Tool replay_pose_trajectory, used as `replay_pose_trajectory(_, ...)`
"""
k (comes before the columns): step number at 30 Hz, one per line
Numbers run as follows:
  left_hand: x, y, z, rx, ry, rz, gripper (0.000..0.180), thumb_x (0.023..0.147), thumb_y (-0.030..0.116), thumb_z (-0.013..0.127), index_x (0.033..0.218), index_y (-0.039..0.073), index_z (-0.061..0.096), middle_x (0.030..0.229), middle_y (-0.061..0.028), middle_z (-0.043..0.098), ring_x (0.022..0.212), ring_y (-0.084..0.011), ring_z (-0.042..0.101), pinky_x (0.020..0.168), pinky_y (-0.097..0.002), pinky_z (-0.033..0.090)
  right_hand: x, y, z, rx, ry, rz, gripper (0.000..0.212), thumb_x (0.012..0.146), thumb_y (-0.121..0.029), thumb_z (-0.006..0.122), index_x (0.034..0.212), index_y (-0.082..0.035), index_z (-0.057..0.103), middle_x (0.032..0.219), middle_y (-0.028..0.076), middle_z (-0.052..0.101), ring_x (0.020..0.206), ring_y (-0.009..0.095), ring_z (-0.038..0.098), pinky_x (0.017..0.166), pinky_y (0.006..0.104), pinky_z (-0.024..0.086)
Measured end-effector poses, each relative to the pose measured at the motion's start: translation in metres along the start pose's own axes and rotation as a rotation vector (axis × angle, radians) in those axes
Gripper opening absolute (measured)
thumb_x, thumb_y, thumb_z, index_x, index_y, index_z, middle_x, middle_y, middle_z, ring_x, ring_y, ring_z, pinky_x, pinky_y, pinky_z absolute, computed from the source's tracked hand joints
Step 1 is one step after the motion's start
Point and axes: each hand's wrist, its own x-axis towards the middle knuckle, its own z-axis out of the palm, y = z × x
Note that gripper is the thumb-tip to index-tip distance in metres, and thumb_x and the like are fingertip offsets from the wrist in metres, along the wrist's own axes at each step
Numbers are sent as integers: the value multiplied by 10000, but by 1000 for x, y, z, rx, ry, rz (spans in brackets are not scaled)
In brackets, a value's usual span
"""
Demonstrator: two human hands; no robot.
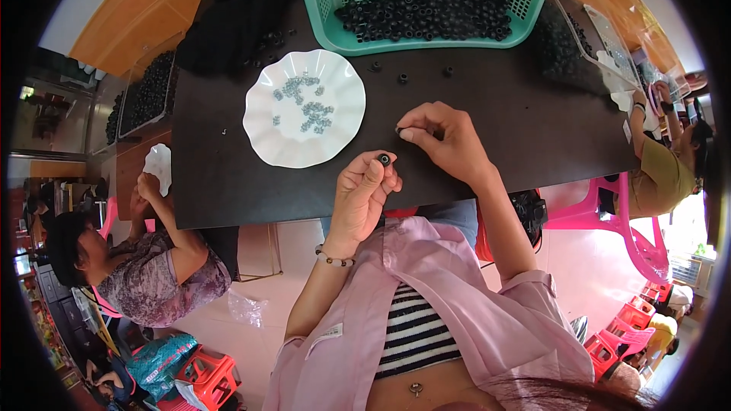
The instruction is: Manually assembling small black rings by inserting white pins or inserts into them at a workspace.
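Note:
My left hand (361, 196) pinches a small round black part with a hole in its middle (384, 159) between thumb and fingertips. To its right, my right hand (448, 139) is closed in a pinch over the dark table. Something tiny and dark shows at its fingertips, too small to name. Left of both hands stands a white plate with a wavy rim (263, 137), bearing many small clear pieces (316, 116). Three loose black parts, one of them here (403, 78), lie on the table beyond my hands.
A green plastic basket (426, 47) of black parts stands at the far edge. Dark cloth (236, 7) lies far left, near more loose parts. A clear bin (579, 53) sits at right. People work on both sides; a pink chair (609, 209) stands to the right.

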Motion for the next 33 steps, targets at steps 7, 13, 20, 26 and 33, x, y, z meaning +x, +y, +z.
replay_pose_trajectory(7,-2,2,5,20,-1,-18,289,934,276,602,1027,2,612,821,-8,558,733,-115,506,713,-296,429,-15,-16,-10,582,-123,120,127,848,-52,687,964,-1,688,874,36,673,839,101,612,807,239,484)
replay_pose_trajectory(13,-5,1,9,103,2,-31,278,940,275,598,1015,9,624,829,-11,570,741,-120,519,726,-278,450,-24,-18,-6,725,-128,85,144,855,-51,688,971,30,668,874,62,679,813,112,635,787,249,510)
replay_pose_trajectory(20,-5,2,10,124,-7,-28,278,936,285,603,998,15,628,838,-14,583,745,-117,522,725,-267,452,-31,-18,2,713,-82,81,157,833,-80,722,944,21,677,864,47,661,814,118,633,794,259,510)
replay_pose_trajectory(26,-6,1,10,130,-19,-23,272,938,283,601,990,18,628,836,-13,587,743,-113,521,725,-262,450,-33,-21,1,560,-35,58,105,814,-63,729,894,-6,694,875,48,623,838,123,567,782,254,459)
replay_pose_trajectory(33,-5,2,10,149,-22,-25,267,937,268,604,1010,13,630,833,-14,595,746,-108,529,731,-260,453,-31,-23,-2,316,-15,-9,131,769,-64,766,880,-22,711,876,45,622,855,134,564,771,261,468)
